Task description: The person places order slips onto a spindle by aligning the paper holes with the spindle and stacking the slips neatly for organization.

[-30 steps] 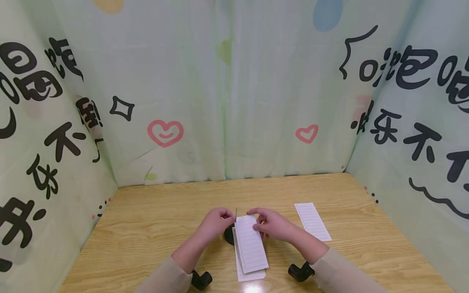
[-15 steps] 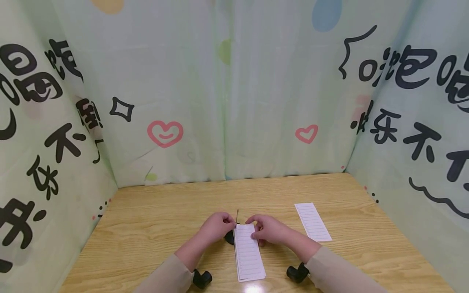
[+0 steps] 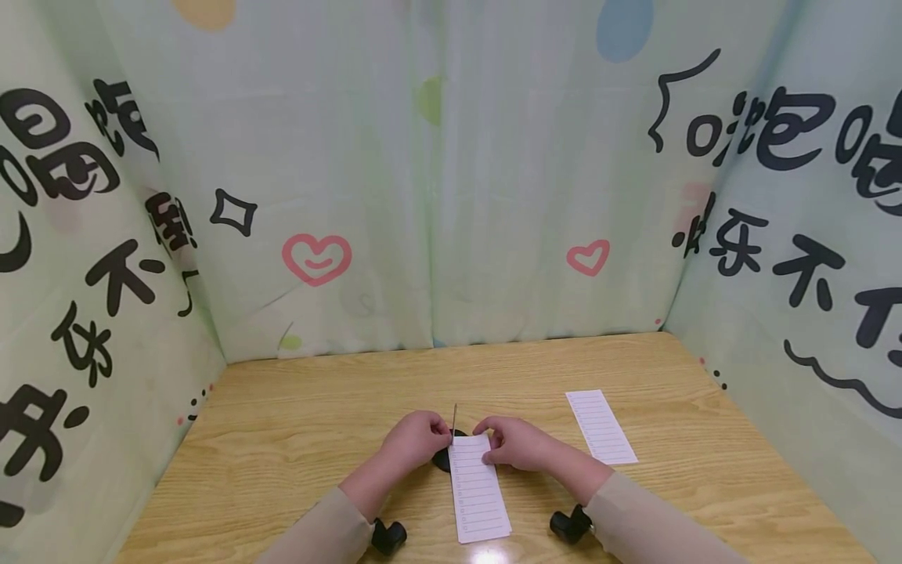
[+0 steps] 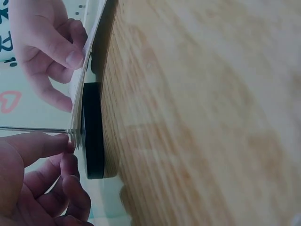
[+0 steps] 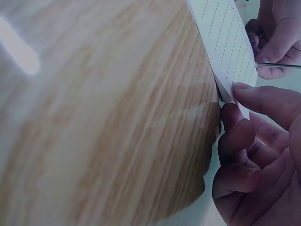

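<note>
White lined slips (image 3: 479, 492) lie stacked at tabletop (image 3: 296, 439) near edge, threaded on spike (image 3: 454, 417) with black base (image 3: 441, 459). Left hand (image 3: 416, 439) and right hand (image 3: 517, 442) pinch their far end. Loose slip (image 3: 600, 427) lies right. Curtain characters behind, unreadable.

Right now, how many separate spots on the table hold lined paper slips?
2: a stack on the spike, held by both hands, and one slip lying right. Stack count unclear.

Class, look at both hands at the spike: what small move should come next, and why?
Probably press the slip flat to the base. The spike already stands through its top edge, and both the left hand and right hand pinch that edge just above the base.
</note>
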Demonstrator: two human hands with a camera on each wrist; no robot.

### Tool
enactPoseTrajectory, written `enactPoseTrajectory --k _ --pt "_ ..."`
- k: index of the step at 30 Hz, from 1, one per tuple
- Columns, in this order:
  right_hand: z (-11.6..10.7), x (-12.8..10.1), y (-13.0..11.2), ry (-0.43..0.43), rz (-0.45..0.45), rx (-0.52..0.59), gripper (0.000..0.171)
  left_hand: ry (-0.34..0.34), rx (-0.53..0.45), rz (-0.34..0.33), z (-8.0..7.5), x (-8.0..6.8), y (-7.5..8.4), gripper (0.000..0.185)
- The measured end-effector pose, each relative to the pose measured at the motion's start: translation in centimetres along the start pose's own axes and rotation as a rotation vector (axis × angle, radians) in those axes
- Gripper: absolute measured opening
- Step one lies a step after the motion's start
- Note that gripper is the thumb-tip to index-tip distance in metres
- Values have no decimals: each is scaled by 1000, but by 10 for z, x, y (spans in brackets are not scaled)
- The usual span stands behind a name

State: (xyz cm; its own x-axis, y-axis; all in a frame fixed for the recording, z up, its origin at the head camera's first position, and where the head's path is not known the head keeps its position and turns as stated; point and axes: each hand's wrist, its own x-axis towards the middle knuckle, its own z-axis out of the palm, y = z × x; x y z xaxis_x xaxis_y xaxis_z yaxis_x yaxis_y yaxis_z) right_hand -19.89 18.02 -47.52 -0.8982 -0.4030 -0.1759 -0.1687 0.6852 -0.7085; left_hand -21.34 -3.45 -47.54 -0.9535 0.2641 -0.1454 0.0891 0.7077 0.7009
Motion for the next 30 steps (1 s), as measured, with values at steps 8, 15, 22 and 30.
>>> enactPoseTrajectory --k 8,15,22,30 --pt "-3 -1 7 5 -8 24 44 37 53 14 -3 -5 -6 12" --pt "-17 -9 11 33 0 59 44 46 89 14 -5 -11 -10 15" --pt "-34 -16 25 90 24 58 49 15 97 27 -8 -13 -13 31" --pt "-57 -21 45 148 55 12 51 -35 112 48 -11 -15 -16 50"
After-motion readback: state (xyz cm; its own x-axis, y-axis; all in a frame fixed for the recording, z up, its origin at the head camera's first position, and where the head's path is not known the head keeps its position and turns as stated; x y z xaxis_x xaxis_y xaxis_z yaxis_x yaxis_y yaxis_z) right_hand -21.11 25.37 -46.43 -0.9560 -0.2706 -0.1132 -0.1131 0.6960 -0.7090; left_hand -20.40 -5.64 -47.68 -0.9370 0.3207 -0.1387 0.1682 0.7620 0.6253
